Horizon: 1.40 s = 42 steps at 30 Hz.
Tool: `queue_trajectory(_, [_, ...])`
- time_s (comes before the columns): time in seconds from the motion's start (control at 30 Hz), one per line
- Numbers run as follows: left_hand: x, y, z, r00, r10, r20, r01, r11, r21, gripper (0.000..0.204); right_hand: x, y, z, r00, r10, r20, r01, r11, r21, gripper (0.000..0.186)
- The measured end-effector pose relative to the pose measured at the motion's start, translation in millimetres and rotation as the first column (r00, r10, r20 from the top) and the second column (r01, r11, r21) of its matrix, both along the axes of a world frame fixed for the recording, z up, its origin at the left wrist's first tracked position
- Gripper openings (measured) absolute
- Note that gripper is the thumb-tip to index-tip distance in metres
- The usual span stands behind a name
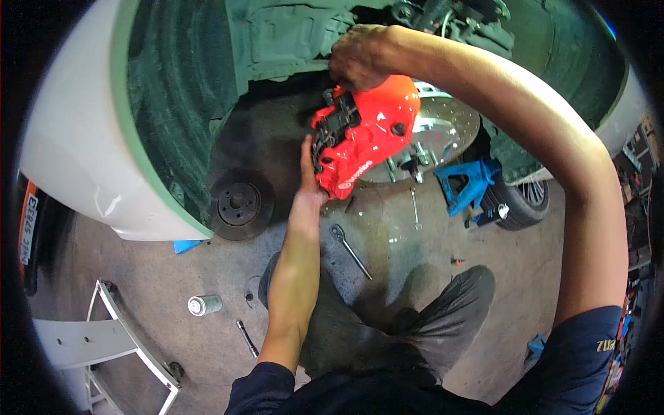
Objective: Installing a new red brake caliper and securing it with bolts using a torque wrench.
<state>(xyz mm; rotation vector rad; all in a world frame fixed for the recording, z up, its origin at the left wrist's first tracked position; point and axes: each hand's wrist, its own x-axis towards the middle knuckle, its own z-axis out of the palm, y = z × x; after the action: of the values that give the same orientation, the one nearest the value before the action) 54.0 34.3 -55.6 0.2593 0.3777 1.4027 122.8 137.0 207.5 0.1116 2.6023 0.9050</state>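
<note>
My left hand (pixel 311 176) grips the lower left end of a glossy red brake caliper (pixel 380 131) with black pads and fittings along its left side. Arched over the caliper's top, my right hand (pixel 358 57) has bent fingers beside the car's undercarriage (pixel 280 38); what they hold is hidden. Just right of and behind the caliper sits a drilled silver brake disc (pixel 456 128) with studs at its hub.
White bodywork (pixel 83 145) flanks the wheel well. A dark rotor (pixel 235 204), ratchet (pixel 353 252), wrench (pixel 415 211), spray can (pixel 204 304) and extension bar (pixel 247 335) lie below. Right are a blue jack stand (pixel 460 187) and tyre (pixel 529 207); lower left, a wheeled white frame (pixel 149 356).
</note>
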Motion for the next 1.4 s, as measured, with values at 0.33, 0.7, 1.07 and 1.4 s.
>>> queue_trajectory(0.33, [1,4,2,1.000,0.020,0.006,-0.020,0.998,-0.065,0.074,111,-178,-154,0.958,-0.277,-0.072,0.051,0.413,-0.909,0.059])
queue_trajectory(0.7, [-4,23,-33,0.996,0.076,-0.047,-0.074,0.997,0.032,0.058,255,-160,-477,0.134,-0.885,0.445,0.807,-0.164,-0.568,0.031])
queue_trajectory(1.07, [-5,16,-47,0.914,0.155,-0.375,-0.253,0.941,-0.227,0.065,419,-257,-504,-0.906,-0.351,-0.238,0.397,-0.503,-0.767,0.037])
queue_trajectory(1.4, [-6,17,-43,0.934,0.110,-0.340,-0.185,0.963,-0.196,0.055,437,-316,-531,-0.962,-0.092,-0.257,0.238,-0.744,-0.624,0.061])
